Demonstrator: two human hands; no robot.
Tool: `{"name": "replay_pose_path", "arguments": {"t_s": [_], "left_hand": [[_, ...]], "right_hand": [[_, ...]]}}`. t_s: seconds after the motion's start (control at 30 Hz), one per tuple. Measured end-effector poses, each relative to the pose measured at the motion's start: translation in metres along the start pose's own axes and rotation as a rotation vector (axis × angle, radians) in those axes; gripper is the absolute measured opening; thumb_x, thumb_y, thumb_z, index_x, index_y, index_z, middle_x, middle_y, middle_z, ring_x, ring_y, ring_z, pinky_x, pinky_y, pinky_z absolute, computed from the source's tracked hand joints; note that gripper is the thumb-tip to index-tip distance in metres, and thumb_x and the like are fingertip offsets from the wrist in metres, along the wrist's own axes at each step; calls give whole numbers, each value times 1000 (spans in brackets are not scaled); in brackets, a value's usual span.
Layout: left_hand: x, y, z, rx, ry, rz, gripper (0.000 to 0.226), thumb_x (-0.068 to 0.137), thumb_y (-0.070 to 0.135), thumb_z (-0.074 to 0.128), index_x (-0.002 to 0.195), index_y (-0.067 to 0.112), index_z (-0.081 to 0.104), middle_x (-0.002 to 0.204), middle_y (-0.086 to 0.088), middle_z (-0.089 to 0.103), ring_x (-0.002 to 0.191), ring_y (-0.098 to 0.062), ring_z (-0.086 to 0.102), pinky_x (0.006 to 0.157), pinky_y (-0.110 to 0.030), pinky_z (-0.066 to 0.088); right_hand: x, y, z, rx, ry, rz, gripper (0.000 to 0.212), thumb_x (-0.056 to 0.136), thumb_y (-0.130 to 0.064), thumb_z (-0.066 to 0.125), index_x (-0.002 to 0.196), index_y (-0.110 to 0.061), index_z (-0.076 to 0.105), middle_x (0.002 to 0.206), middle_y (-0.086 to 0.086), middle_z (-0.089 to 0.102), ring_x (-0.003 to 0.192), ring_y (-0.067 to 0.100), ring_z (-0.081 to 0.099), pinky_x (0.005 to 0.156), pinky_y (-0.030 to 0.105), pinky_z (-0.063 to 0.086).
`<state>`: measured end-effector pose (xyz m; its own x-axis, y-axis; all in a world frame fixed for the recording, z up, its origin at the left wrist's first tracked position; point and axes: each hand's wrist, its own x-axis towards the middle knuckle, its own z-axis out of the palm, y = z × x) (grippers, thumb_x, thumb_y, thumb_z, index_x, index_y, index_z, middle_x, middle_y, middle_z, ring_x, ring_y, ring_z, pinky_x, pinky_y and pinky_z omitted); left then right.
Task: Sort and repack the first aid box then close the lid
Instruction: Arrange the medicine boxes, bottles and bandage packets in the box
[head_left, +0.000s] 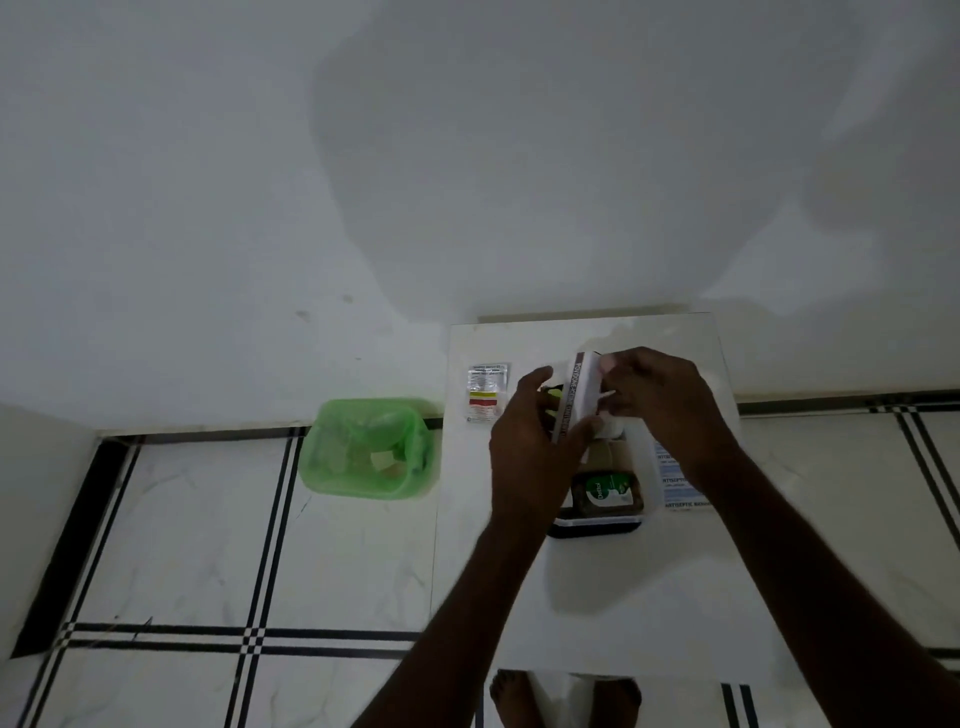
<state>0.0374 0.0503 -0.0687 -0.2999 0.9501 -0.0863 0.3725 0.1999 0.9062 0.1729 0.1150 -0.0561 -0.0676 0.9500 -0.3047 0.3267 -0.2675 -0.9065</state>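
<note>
A dark first aid box (597, 526) sits open on a white table (597, 597), with a brown antiseptic bottle with a green label (607, 491) lying in it. Above the box, my left hand (530, 447) and my right hand (660, 400) both hold a white ointment carton with a dark printed stripe (577, 397). The left hand grips its lower end, the right hand pinches its top end. A clear sachet with yellow and red bands (485, 391) lies on the table to the left. White antiseptic bandage packets (675, 480) lie right of the box, partly hidden by my right forearm.
A green plastic bin (369, 448) with scraps inside stands on the tiled floor left of the table, by the wall. A white wall rises behind the table. Bare feet (566, 699) show under the table's near edge.
</note>
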Motion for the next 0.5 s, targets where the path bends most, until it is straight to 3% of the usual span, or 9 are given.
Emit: {"name": "replay_pose_path", "arguments": {"t_s": [0.07, 0.17, 0.2, 0.27, 0.37, 0.43, 0.5], "left_hand": [[1, 4, 6, 10, -60, 41, 67, 79, 29, 81, 138, 24, 49, 109, 8, 67, 91, -3, 65, 76, -7, 53], [5, 2, 10, 32, -241, 52, 77, 81, 27, 80, 147, 21, 41, 128, -2, 66, 109, -16, 66, 86, -20, 57], [7, -2, 10, 76, -272, 73, 73, 84, 26, 77, 147, 19, 41, 129, -4, 66, 111, -19, 65, 86, -16, 55], [11, -12, 8, 322, -216, 222, 50, 91, 21, 65, 139, 14, 53, 125, -7, 67, 113, -23, 61, 89, -14, 50], [19, -29, 8, 726, -167, 466, 40, 86, 21, 52, 121, 10, 67, 122, -8, 69, 117, -30, 58, 95, -45, 52], [22, -38, 9, 839, -159, 507, 38, 83, 21, 60, 119, 13, 68, 123, -6, 70, 119, -31, 58, 97, -46, 50], [25, -43, 6, 898, -126, 523, 35, 82, 20, 66, 117, 17, 70, 121, -2, 71, 121, -31, 58, 99, -44, 47]], "right_hand": [[1, 2, -6, -60, 11, 7, 26, 89, -29, 68, 109, -13, 68, 91, 9, 76, 76, 23, 75, 72, 47, 63], [5, 8, -14, -224, 82, -22, 20, 88, -23, 69, 106, -15, 67, 95, 9, 76, 77, 22, 75, 68, 44, 63], [5, 10, -18, -275, 104, -35, 19, 89, -23, 67, 105, -13, 67, 99, 10, 76, 79, 23, 75, 68, 40, 63], [6, 14, -22, -389, 175, -82, 20, 91, -25, 65, 103, -9, 66, 100, 11, 76, 79, 25, 74, 63, 33, 61], [5, 21, -20, -540, 228, -183, 21, 89, -26, 66, 100, -8, 68, 92, 10, 77, 68, 21, 71, 56, 27, 56], [6, 27, -15, -600, 220, -213, 19, 88, -24, 67, 98, -7, 68, 89, 9, 77, 64, 18, 68, 54, 24, 54], [7, 34, -8, -650, 230, -237, 21, 87, -22, 67, 99, -5, 66, 90, 11, 75, 72, 23, 70, 62, 31, 57]]}}
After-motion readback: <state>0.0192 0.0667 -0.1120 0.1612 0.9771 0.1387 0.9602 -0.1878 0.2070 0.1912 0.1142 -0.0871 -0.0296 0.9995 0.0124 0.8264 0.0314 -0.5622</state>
